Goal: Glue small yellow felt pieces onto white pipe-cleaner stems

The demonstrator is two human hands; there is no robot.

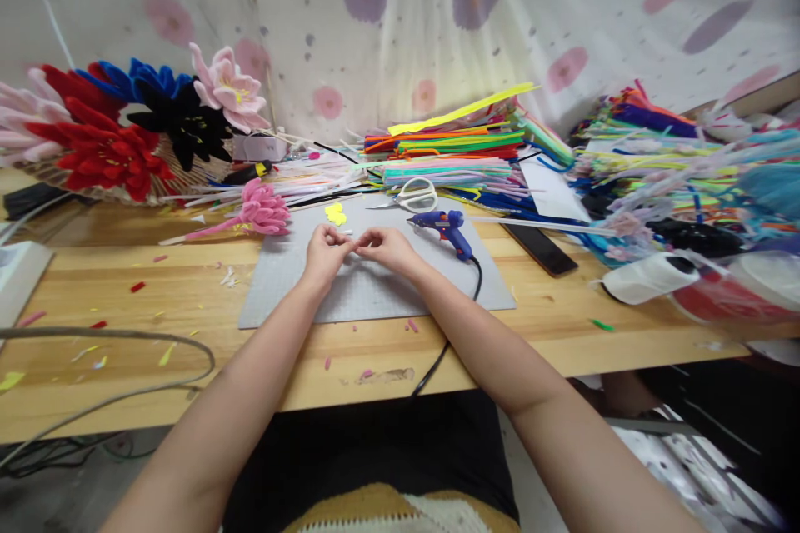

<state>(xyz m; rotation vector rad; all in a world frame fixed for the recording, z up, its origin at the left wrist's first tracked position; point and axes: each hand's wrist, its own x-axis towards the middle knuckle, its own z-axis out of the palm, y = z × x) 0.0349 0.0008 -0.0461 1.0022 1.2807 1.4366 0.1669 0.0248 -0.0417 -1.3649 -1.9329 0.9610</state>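
Over the grey mat (275,291), my left hand (326,254) and my right hand (384,248) meet fingertip to fingertip. Both are closed in a pinch; a small whitish bit shows at the left fingers, but what they grip is too small to name. Just behind my left hand lie yellow pieces (336,213). White-handled scissors (417,196) rest at the mat's back edge. A blue glue gun (447,226) lies right of my right hand, with a long pale stick at its rear. To the left is a pink fuzzy flower (262,210).
Bundles of coloured pipe cleaners (450,141) line the back. Fuzzy flowers (112,150) stand at the left. A black phone (541,248) and white roll (650,276) lie right. The glue gun's cord (478,287) hangs over the front edge; a grey cable (125,333) crosses the left.
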